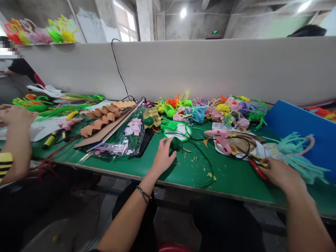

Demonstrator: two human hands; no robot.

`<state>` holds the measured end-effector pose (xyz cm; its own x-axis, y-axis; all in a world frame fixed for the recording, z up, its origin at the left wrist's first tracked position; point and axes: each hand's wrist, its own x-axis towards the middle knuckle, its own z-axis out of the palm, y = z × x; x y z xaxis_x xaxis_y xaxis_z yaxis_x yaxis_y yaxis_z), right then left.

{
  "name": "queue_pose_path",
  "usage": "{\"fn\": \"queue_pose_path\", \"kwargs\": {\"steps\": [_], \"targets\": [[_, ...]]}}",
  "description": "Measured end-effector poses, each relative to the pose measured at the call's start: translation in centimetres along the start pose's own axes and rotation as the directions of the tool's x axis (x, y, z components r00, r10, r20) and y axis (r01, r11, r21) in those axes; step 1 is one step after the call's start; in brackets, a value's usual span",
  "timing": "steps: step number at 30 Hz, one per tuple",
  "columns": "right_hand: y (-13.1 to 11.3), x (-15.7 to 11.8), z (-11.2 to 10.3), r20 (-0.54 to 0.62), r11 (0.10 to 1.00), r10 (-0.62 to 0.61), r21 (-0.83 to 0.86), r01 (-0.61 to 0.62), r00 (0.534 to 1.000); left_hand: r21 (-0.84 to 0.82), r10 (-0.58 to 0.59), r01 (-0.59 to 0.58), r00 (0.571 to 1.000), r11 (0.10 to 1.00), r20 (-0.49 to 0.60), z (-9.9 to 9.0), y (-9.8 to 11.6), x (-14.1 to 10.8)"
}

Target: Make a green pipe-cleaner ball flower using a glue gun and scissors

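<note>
My left hand [165,154] is closed on a dark green fuzzy ball [176,144], apparently of wound pipe cleaner, just above the table. A long dark green pipe cleaner [208,161] curves across the tabletop beside it. At the right, my right hand [282,171] has its fingers around the red and yellow handles of pliers [258,169]. The plier jaws lie near a pink glue gun [222,138], which rests on its side on paper and cardboard. Behind my left hand lies a white disc [180,132] with bright green pipe cleaner around it.
Colourful pipe-cleaner pieces [196,110] are heaped along the partition [183,70]. A blue board [296,129] stands at the right by teal pipe cleaners [301,154]. Plastic packaging [128,138] and corrugated brown strips [102,120] lie left. A co-worker's arm [17,140] is at far left.
</note>
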<state>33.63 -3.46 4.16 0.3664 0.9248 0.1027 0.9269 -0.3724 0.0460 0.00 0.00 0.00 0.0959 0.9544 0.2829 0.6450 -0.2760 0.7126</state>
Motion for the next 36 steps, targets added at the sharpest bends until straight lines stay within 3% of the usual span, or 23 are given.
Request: {"fn": "queue_pose_path", "kwargs": {"steps": [3, 7, 12, 13, 16, 19, 22, 27, 31, 33, 36], "targets": [[-0.3, 0.5, -0.1, 0.024, 0.998, -0.065, 0.013, 0.065, 0.998, 0.2, 0.047, -0.043, 0.999, 0.979, -0.015, -0.1, 1.0, 0.7], [-0.5, -0.8, -0.6, -0.03, 0.992, -0.125, 0.031, 0.126, 0.992, 0.376, 0.045, -0.103, 0.986, 0.921, 0.16, -0.3, 2.2, 2.4], [-4.3, -5.2, -1.7, -0.167, 0.938, -0.298, 0.132, 0.321, 0.94, 0.321, 0.036, -0.11, 0.973, 0.941, 0.228, -0.6, 1.8, 2.8], [-5.5, -5.9, -1.9, -0.127, 0.906, -0.36, 0.187, 0.379, 0.924, 0.299, 0.039, -0.109, 0.972, 0.948, 0.23, -0.8, 1.6, 2.4], [-9.1, -7.2, -2.7, 0.067, 0.794, -0.569, 0.304, 0.527, 0.82, 0.224, 0.033, -0.086, 0.972, 0.971, 0.233, -1.8, 1.4, 0.8], [-11.8, -7.1, -3.8, 0.133, 0.747, -0.65, 0.293, 0.597, 0.748, 0.037, -0.004, -0.007, 0.96, 0.999, 0.279, -3.2, 1.8, -0.7], [-13.2, -6.1, -5.0, 0.104, 0.759, -0.645, 0.208, 0.618, 0.757, -0.209, 0.02, 0.05, 0.948, 0.977, 0.317, -4.4, 2.9, -1.3], [-14.8, -3.5, -5.5, 0.023, 0.751, -0.647, 0.195, 0.631, 0.762, -0.43, 0.152, -0.032, 0.957, 0.902, 0.247, -4.2, 4.6, -0.4], [-16.6, -1.5, -3.7, 0.021, 0.79, -0.6, 0.171, 0.589, 0.8, -0.553, -0.008, 0.103, 0.985, 0.827, 0.172, -2.6, 4.0, 1.0], [-17.3, -1.2, -2.5, 0.027, 0.794, -0.595, 0.174, 0.582, 0.803, -0.609, -0.129, 0.184, 0.983, 0.771, 0.134, -1.9, 3.2, 1.3], [-18.0, -1.2, -1.2, 0.045, 0.799, -0.587, 0.191, 0.57, 0.808, -0.6, -0.206, 0.238, 0.971, 0.763, 0.124, -1.2, 2.0, 1.3]]}}
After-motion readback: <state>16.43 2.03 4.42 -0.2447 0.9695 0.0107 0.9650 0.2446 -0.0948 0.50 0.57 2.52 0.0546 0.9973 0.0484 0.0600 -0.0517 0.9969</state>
